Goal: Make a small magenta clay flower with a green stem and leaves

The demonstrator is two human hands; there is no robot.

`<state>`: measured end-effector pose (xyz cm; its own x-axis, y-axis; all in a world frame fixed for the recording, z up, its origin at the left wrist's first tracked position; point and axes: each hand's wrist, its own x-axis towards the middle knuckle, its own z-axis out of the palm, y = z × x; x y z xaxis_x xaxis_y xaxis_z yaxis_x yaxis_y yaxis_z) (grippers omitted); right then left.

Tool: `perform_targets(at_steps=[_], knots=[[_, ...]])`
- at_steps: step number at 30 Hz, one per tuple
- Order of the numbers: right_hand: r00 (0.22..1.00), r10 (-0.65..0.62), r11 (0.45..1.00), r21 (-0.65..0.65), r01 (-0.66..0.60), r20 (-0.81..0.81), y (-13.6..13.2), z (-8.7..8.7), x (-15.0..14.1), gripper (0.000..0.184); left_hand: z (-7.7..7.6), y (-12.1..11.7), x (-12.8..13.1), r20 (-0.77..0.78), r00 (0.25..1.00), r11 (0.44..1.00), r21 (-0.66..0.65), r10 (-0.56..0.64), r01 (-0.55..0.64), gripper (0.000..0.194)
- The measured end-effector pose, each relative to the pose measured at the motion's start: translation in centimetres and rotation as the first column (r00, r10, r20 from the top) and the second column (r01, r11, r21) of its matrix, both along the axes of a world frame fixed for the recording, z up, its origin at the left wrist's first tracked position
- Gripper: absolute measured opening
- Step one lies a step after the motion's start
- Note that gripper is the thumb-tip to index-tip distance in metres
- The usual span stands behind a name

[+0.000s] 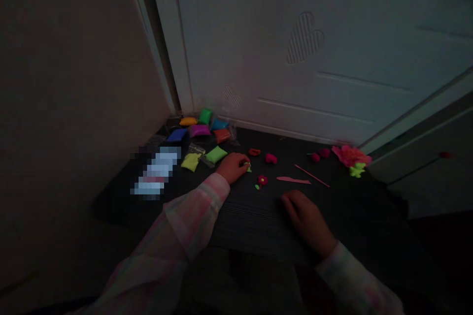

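Note:
My left hand [233, 167] reaches over the dark table, its fingers closed around a small light green clay piece [249, 168] that shows at the fingertips. Just right of it lies a small red clay flower [262, 180] with a yellow centre and a green leaf [257, 187]. My right hand [309, 221] rests near the table's front edge with its fingers curled in; their inner side is hidden. Beyond that hand lie a pink clay knife [293, 180] and a thin pink stick [312, 175]. A red clay lump [271, 158] and a flattened orange-red piece [254, 151] sit farther back.
Several bright clay packets [200, 130] crowd the table's back left, with a green packet [216, 154] nearer my left hand. A blurred-out bright object [157, 172] lies at left. Dark red balls [315, 157] and a pink flower [349, 155] are at right. A white door [273, 59] stands behind.

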<state>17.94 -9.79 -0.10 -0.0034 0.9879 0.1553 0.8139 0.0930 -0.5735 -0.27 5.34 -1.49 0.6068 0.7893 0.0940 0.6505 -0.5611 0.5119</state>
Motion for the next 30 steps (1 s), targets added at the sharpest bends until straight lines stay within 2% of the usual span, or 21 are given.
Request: perform_targets(at_steps=[4,7,10,15,20,30], knots=[[0.985,-0.079,0.996,-0.06,0.07,-0.157,2.6,0.7,0.1,0.021,0.2,-0.1,0.0,-0.002,1.0,1.0,-0.001,0.015,-0.015,0.024],[0.938,-0.129,0.989,-0.115,0.097,-0.32,4.4,0.9,0.4,0.025,0.4,-0.2,0.0,0.002,0.999,0.999,0.002,0.032,-0.032,0.024],[0.852,-0.15,0.984,-0.158,0.08,-0.501,5.4,0.6,0.8,0.027,0.4,-0.2,0.0,0.009,0.999,0.999,-0.001,0.041,-0.041,0.023],[0.673,-0.189,0.976,-0.212,0.048,-0.716,5.1,-0.3,1.4,0.029,0.4,-0.1,0.0,0.024,0.998,0.999,-0.022,0.049,-0.049,0.022],[0.575,-0.225,0.967,-0.252,0.034,-0.787,5.0,-0.5,1.4,0.029,0.4,-0.1,0.0,0.03,0.998,0.998,-0.036,0.052,-0.051,0.022],[0.529,-0.242,0.963,-0.269,0.027,-0.813,4.9,-0.2,1.2,0.029,0.4,-0.1,0.0,0.097,0.993,0.996,-0.067,0.072,-0.065,0.021]])
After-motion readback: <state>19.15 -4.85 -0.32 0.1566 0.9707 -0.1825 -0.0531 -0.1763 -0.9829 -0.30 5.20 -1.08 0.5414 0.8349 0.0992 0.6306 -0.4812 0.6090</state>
